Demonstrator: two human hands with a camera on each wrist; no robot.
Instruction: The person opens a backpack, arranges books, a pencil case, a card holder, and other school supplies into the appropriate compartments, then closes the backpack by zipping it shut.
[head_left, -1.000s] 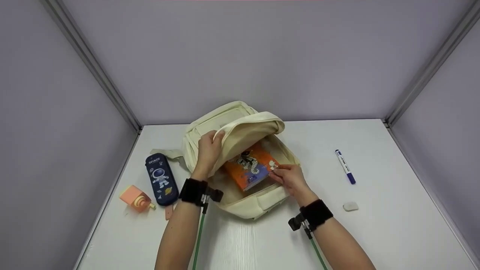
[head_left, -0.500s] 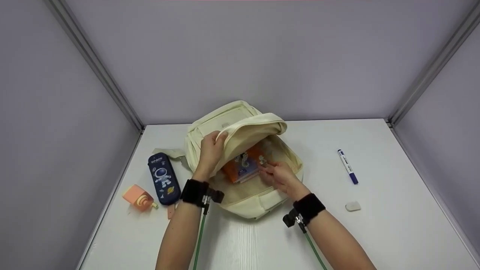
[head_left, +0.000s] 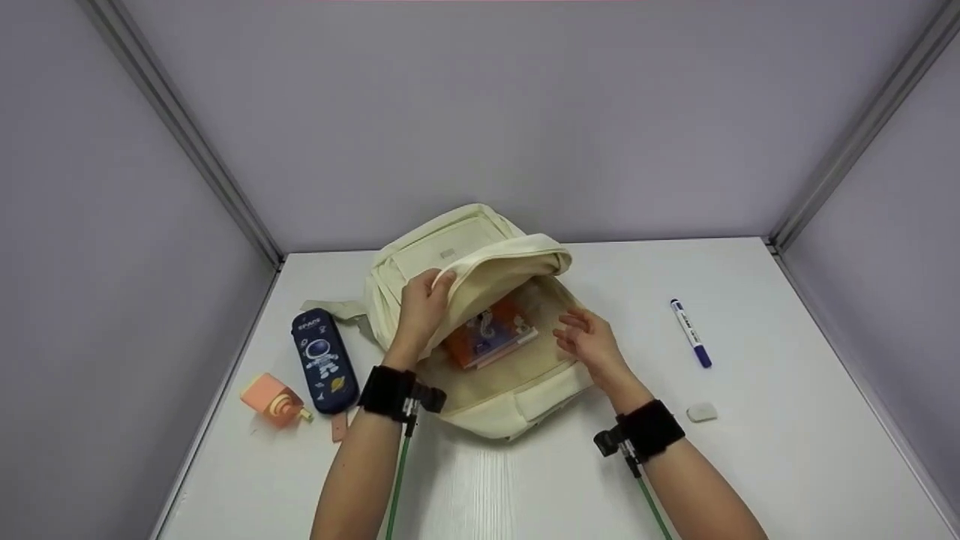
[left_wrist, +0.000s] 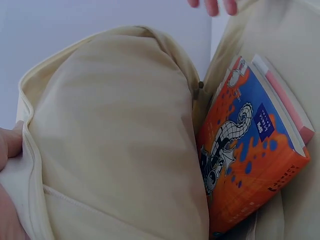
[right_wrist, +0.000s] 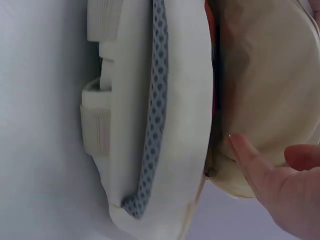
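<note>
A cream backpack (head_left: 491, 397) lies open on the white table (head_left: 750, 465). My left hand (head_left: 422, 304) grips the lifted front flap (head_left: 499, 262) and holds it up; the flap's lining (left_wrist: 115, 135) fills the left wrist view. An orange and blue book (head_left: 487, 339) with an astronaut cover lies inside the bag, seen close in the left wrist view (left_wrist: 250, 165). My right hand (head_left: 589, 341) hovers just right of the book with its fingers spread and nothing in it. The right wrist view shows the backpack's padded edge (right_wrist: 165, 115) and my right fingertips (right_wrist: 255, 165).
A dark blue space-print pencil case (head_left: 322, 358) lies left of the bag, with an orange sharpener-like block (head_left: 271, 397) beside it. A blue marker (head_left: 691, 333) and a white eraser (head_left: 702, 412) lie to the right. Grey walls close in the table on three sides.
My right hand slid the book deeper into the backpack, then let go of it and drew back to the right. The left hand kept holding the flap up.
</note>
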